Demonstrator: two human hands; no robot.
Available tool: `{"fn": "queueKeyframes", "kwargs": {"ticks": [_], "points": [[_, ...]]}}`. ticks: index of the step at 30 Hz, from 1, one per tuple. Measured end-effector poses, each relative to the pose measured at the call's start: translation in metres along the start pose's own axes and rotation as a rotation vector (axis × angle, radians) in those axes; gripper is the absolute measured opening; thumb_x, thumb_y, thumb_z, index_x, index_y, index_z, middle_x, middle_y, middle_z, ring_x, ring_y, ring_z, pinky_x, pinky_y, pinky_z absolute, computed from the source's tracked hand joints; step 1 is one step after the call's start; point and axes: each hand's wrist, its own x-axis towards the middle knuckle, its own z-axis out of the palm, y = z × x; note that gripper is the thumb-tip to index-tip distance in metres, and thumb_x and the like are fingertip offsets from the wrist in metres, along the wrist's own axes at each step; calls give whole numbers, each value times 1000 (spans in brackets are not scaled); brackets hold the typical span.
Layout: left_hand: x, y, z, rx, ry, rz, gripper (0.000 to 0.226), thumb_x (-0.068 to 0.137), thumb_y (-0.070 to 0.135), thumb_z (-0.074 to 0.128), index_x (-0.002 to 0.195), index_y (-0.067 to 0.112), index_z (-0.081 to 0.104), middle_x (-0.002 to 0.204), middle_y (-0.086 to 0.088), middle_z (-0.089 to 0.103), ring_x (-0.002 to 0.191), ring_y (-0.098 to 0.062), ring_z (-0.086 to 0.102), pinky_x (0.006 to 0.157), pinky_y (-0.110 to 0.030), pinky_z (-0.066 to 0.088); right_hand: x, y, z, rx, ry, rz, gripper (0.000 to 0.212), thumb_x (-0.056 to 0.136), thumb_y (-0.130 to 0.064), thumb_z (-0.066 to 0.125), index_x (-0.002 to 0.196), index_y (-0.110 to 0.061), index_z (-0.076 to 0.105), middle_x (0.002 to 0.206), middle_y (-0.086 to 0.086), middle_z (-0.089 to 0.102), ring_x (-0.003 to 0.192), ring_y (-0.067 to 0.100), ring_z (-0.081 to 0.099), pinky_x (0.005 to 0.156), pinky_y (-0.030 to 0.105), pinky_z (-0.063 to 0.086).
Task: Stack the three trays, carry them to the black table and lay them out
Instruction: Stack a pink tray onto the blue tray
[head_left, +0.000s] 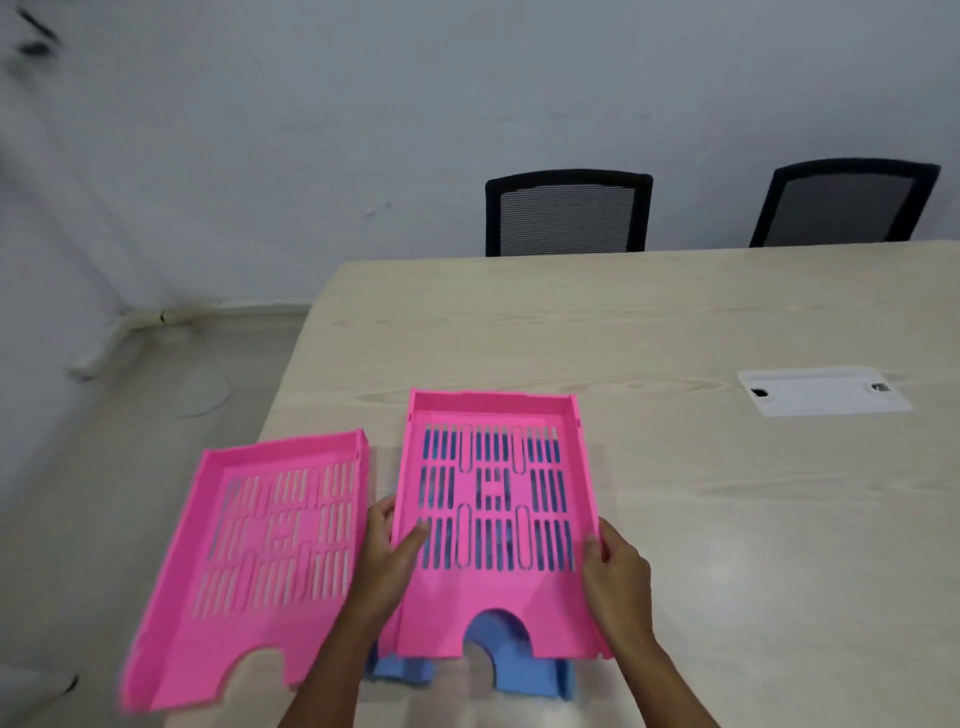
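A pink slotted tray (493, 587) sits on top of a blue tray (514, 662), whose front edge shows below it near the table's front edge. My left hand (387, 551) grips the pink tray's left side, thumb inside. On its right side my right hand (615, 569) holds the wall. A second pink tray (260, 561) lies to the left, tilted slightly and overhanging the table's left corner. No hand touches it.
The light wooden table (701, 493) stretches right and away, with a white cable cover (823, 391) set into it. Two black mesh chairs (569, 213) (844, 202) stand behind the far edge. Grey floor and a white wall lie to the left.
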Motion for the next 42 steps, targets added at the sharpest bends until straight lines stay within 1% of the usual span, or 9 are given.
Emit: {"fn": "queueKeyframes", "kwargs": {"ticks": [3, 6, 9, 11, 14, 19, 25, 37, 42], "points": [[0, -3, -22, -15, -12, -31, 59, 84, 33, 71, 135, 24, 41, 147, -11, 48, 126, -26, 56, 105, -52, 46, -13, -6, 14, -2, -19, -32, 29, 100, -12, 44, 107, -20, 71, 75, -6, 69, 67, 4, 65, 55, 17, 45], [1, -5, -35, 1, -41, -18, 49, 95, 11, 60, 139, 15, 38, 137, -6, 51, 106, -12, 61, 88, -29, 50, -26, -8, 23, -10, -36, -34, 30, 100, -13, 43, 113, -27, 67, 73, -10, 68, 64, -3, 65, 52, 10, 44], [5, -11, -42, 43, -80, -11, 47, 96, 12, 58, 138, 16, 37, 133, -3, 50, 95, 4, 56, 72, -16, 44, -38, -7, 25, -10, -34, -27, 32, 101, -14, 44, 121, -22, 68, 75, -7, 70, 66, 1, 66, 55, 12, 45], [4, -9, -45, 67, -84, -11, 46, 95, 22, 60, 135, 27, 38, 142, -4, 50, 109, -12, 61, 87, -31, 51, -43, -5, 27, 1, -26, -14, 34, 101, -14, 45, 127, -21, 66, 80, -6, 72, 72, 0, 66, 60, 12, 45], [2, -7, -45, 88, -120, -14, 46, 93, 32, 62, 132, 36, 38, 150, -5, 45, 128, -29, 53, 107, -55, 42, -46, -5, 27, 21, -13, 10, 39, 102, -16, 44, 137, -22, 61, 95, 2, 74, 80, 3, 66, 71, 19, 50], [7, -15, -41, 122, -133, 7, 58, 95, 28, 60, 145, 24, 31, 159, -7, 31, 141, -30, 37, 111, -53, 33, -45, -8, 28, -7, -13, 15, 40, 104, -17, 42, 141, -18, 56, 98, 2, 73, 80, -1, 65, 69, 9, 47], [7, -20, -40, 156, -123, -3, 62, 93, 33, 62, 144, 28, 28, 158, -6, 33, 140, -30, 38, 111, -53, 34, -42, -5, 30, -35, -22, 24, 40, 104, -21, 41, 141, -19, 56, 95, 0, 73, 80, 3, 67, 78, 22, 55], [1, -25, -30, 207, -73, -12, 57, 94, 30, 62, 142, 26, 33, 154, -7, 39, 139, -28, 40, 112, -49, 36, -32, -5, 21, -58, -16, 28, 36, 104, -15, 41, 134, -16, 60, 86, -5, 70, 74, 1, 65, 61, 9, 44], [0, -23, -30, 231, -80, -18, 54, 95, 26, 60, 142, 23, 33, 146, -4, 46, 135, -28, 45, 107, -43, 39, -35, 1, 24, -57, -4, 35, 39, 103, -16, 43, 140, -16, 57, 104, 10, 75, 82, 19, 65, 78, 29, 50]]}}
